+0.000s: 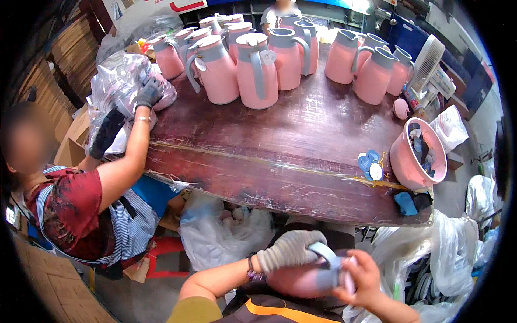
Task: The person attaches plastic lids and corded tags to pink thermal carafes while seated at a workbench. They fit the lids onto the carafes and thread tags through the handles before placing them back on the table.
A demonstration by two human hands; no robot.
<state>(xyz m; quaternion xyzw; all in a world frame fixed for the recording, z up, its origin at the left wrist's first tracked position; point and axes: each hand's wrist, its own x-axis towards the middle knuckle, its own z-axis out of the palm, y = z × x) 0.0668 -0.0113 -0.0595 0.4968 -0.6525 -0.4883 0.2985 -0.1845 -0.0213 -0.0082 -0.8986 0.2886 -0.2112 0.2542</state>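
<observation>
Over my lap, a pink jug (295, 281) with a grey collar and grey handle lies on its side, its top toward the right. My left hand (291, 250), in a light grey knitted glove, is closed over the jug near its handle. My bare right hand (360, 277) has its fingers closed round a pale pink lid (348, 281) at the jug's top. The jug is a little blurred; whether the lid is seated cannot be told.
Several pink jugs (258, 75) stand on the dark red table (237, 137). At the table's right are a pink bucket (401, 161), round tags (370, 166) and a loose pink lid (400, 108). At left, a co-worker's gloved hands (149, 93) touch a plastic bag (107, 86).
</observation>
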